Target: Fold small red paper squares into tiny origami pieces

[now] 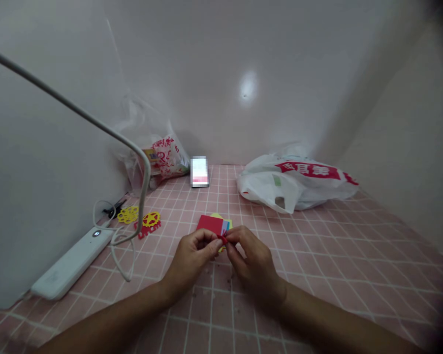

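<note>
Close together at the middle of the table, my left hand [195, 250] and my right hand [254, 260] pinch a small red piece [222, 239] between fingertips and thumbs. It looks like cut or folded paper with thin strips at the right; its exact shape is mostly covered by my fingers. Just beyond it lies a stack of coloured paper, with a red sheet [210, 224] on top and blue and yellow ones [227, 223] showing at the right. A bit of yellow shows below my fingertips.
Yellow cut-outs [151, 219] and a red one [144, 230] lie left, near black-handled scissors [114, 210]. A white power strip [72, 265] and looped cable [123, 268] are there too. A pale bent rod [96, 123] crosses the upper left. Behind stand a phone [200, 171] and plastic bags [170, 157] [299, 182].
</note>
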`<state>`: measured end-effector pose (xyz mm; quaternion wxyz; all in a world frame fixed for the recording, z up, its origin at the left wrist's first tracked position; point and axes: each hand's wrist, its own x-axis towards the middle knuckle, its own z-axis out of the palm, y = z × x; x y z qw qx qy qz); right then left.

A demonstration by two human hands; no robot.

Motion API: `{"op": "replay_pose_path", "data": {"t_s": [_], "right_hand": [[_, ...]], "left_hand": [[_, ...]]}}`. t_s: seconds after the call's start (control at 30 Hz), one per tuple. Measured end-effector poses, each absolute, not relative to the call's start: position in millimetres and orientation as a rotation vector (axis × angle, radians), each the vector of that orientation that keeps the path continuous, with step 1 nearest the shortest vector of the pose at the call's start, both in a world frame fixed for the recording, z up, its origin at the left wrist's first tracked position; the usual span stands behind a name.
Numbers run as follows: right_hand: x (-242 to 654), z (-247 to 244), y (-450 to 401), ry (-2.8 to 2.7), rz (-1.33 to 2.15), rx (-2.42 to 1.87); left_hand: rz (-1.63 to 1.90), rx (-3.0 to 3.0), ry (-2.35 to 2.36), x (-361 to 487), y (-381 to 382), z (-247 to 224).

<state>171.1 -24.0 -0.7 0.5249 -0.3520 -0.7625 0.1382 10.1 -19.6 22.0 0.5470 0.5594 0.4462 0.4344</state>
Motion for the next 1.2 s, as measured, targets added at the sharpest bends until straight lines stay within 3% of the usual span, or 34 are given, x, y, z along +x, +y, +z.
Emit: {"op": "replay_pose_path", "data": {"t_s": [0.57,1.2], "right_hand": [[170,-3,-22,-1.69,0.686,-0.923],[170,6,-26,-1.703,0.641,-0.904]], "left_hand": [[1.114,1.204,0.865,10,-14,12],[1.276,1.63,1.004,8,-16,18]]}}
